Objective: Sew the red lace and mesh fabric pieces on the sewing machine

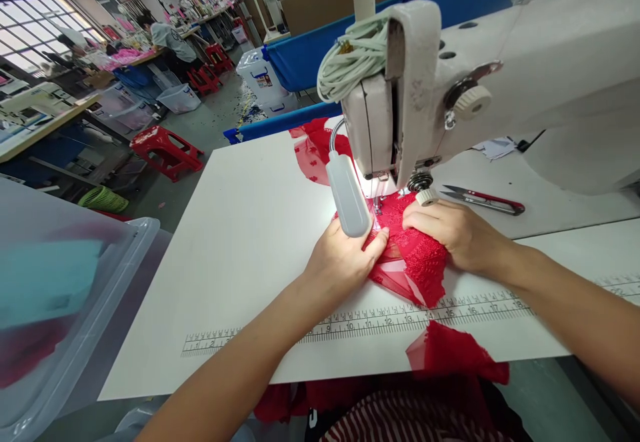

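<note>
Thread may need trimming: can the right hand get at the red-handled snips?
Probably yes. The thread snips lie on the table just beyond the right hand, nothing between them, though that hand now presses the red lace fabric.

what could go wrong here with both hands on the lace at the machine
Both the left hand and right hand press the red lace right beside the needle area, so a fingertip might get caught. The lamp hides part of the left hand. Lace hanging off the table edge could drag and skew the seam.
</note>
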`<move>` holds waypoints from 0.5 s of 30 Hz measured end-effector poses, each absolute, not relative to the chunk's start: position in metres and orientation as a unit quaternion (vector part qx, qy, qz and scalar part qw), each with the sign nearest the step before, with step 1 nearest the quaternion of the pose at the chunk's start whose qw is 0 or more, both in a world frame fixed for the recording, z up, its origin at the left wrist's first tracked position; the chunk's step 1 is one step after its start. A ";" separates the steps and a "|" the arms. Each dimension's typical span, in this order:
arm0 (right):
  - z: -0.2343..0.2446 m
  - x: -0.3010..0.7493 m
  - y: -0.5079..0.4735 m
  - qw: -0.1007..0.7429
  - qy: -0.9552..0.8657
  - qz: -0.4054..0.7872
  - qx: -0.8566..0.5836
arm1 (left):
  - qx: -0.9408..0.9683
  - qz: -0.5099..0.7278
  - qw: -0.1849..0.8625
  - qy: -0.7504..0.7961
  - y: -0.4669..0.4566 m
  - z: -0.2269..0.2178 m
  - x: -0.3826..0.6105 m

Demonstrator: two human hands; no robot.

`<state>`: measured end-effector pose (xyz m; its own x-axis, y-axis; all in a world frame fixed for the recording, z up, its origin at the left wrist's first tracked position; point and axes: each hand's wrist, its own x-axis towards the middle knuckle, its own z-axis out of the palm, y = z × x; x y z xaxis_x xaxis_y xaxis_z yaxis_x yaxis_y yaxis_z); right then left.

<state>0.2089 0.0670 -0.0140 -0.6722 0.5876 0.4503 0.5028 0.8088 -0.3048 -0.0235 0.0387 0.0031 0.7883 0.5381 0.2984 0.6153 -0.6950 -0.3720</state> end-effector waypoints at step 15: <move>-0.009 0.206 0.066 0.252 -0.905 0.088 -0.330 | -0.920 -0.097 0.181 -0.334 0.042 0.005 -0.022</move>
